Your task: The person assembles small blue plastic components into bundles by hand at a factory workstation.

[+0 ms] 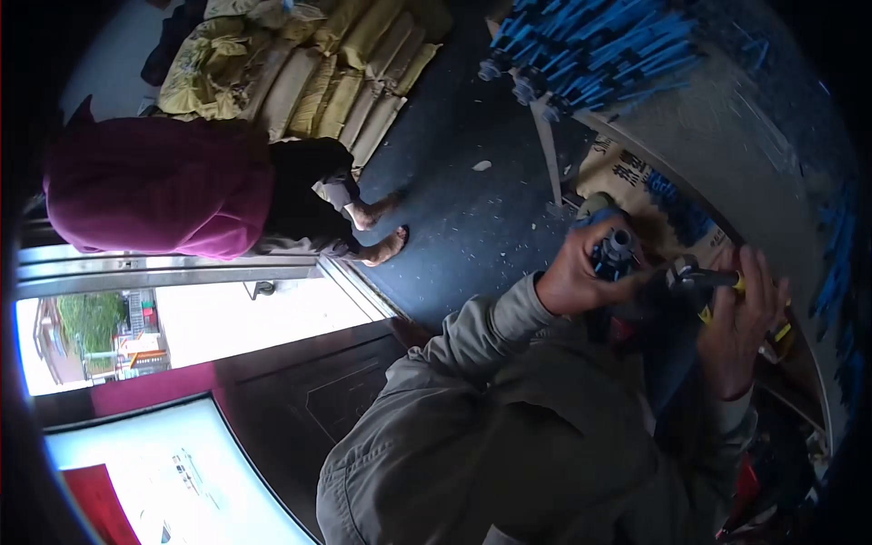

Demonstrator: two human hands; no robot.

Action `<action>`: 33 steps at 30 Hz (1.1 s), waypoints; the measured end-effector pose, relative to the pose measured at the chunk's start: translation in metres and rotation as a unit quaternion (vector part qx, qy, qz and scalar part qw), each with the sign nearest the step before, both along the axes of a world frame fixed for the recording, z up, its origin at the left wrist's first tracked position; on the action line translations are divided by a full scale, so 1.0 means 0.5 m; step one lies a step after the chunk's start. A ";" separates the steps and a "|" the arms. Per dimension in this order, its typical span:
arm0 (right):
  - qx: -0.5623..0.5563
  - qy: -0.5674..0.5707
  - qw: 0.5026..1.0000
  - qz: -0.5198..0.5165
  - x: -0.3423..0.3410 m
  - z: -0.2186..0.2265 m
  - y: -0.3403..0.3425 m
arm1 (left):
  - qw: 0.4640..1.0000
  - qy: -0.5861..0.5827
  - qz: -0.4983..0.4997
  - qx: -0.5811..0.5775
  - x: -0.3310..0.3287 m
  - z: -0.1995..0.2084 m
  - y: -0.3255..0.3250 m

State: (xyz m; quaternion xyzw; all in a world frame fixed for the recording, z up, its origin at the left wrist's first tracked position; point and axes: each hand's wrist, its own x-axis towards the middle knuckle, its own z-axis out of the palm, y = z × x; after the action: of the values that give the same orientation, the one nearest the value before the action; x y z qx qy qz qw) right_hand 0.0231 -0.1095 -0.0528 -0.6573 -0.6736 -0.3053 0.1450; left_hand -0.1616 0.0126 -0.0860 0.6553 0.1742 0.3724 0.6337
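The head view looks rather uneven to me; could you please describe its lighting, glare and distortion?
In the head view, the doorway is washed out to near white; in that view the left hand and right hand are dimmer yet readable, with the garment below in shade; toward the head view's black rim, the tabletop shows a bowed edge.

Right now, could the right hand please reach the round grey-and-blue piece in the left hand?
Probably yes: nothing visible blocks the round piece from the nearby right hand, though its grip holds a metal tool with a dark handle.
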 end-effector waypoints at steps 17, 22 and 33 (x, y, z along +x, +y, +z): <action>0.148 -0.164 0.975 0.020 -0.019 0.014 -0.007 | 0.997 0.057 -0.022 0.045 -0.019 0.031 -0.043; 0.103 -0.146 0.984 -0.003 -0.007 0.024 0.027 | 0.997 0.058 -0.011 0.051 0.000 0.037 0.000; 0.072 -0.121 0.990 -0.006 -0.027 0.016 0.003 | 0.997 0.058 -0.001 0.059 -0.009 0.026 -0.015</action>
State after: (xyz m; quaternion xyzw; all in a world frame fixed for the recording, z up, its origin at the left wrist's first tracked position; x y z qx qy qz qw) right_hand 0.0094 -0.1078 -0.0446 -0.6071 -0.6588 -0.4310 0.1076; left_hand -0.1661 0.0049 -0.0732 0.7124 0.1876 0.3427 0.5829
